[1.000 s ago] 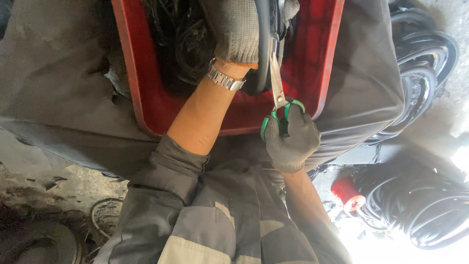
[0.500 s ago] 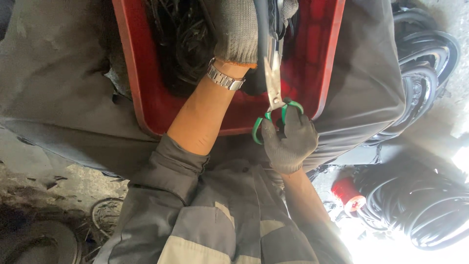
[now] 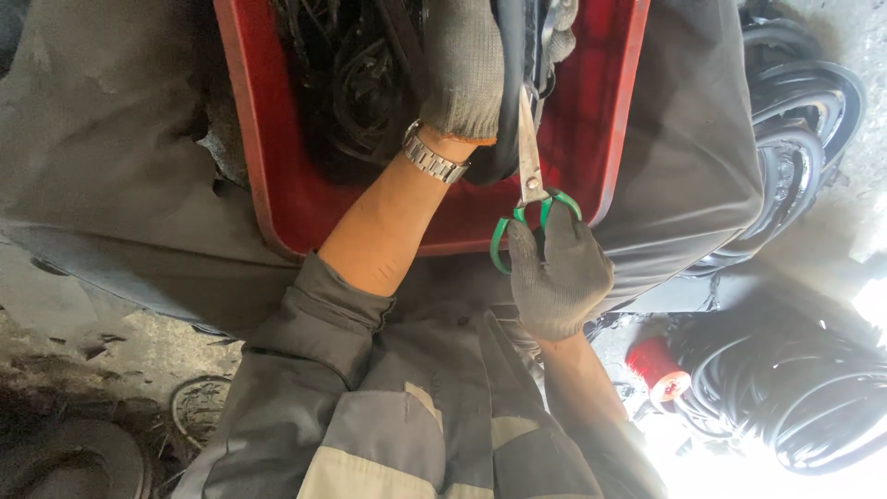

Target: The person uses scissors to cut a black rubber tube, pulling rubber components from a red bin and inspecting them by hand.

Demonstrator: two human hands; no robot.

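- Holding the work: red plastic tray [image 3: 277, 176], rectangular with a raised rim, resting across the person's lap on dark grey cloth [image 3: 111, 166]; its far end is cut off by the top edge of the view.
- Contents of tray: a tangle of black rubber strips and loops [image 3: 356, 88] heaped in the left half; the right half shows bare red floor.
- Left hand [image 3: 459, 65], in a grey knit glove, closed around a thick black rubber band [image 3: 506, 102] that curves down along the wrist; fingertips run out of view at the top. A metal wristwatch [image 3: 434, 159] sits just below the glove cuff.
- Right hand [image 3: 557, 277], also gloved, at the near rim of the tray, fingers clenched through the handles of the green-handled scissors [image 3: 528, 176].
- Scissors: blades point up into the tray, lying right beside the rubber band; they look nearly together, though whether they bite the rubber cannot be told.
- Outside the tray, right: stacked black rubber rings [image 3: 795, 120] and a coil of black tubing [image 3: 795, 397]; a red cylinder [image 3: 656, 370] lies beside the coil, its lower end washed out by glare.
- Lower left: round dark objects on the dirty floor [image 3: 55, 370], too dim to identify.
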